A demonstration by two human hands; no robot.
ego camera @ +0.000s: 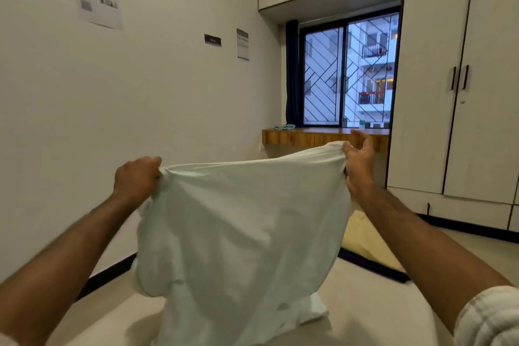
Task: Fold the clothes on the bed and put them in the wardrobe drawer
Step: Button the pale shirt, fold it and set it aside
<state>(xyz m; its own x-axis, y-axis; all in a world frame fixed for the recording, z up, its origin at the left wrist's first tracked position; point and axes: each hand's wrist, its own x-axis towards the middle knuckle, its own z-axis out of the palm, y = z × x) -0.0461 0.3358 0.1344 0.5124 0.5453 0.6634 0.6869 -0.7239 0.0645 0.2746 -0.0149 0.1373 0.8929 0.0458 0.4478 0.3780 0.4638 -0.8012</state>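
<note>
Head view: a pale white garment (241,227) is held up in the air above the bed (365,303), spread between both hands. Left hand (137,180) is clenched around one upper corner, knuckles toward the camera. Right hand (359,160) pinches the other corner between thumb and palm side, with its remaining fingers (362,136) loosely extended above the cloth. Lower part of the garment hangs bunched and appears to touch the mattress. Wardrobe (455,93) stands to the right, doors closed; its drawer front (449,208) also looks closed.

Risks, as a judgement: the right-hand pinch seems the weaker hold, so a brisk shake could pull that corner free and collapse the cloth. Uneven tension between the hands would leave the bunched lower hem twisted, giving a crooked fold once it is laid flat.
</note>
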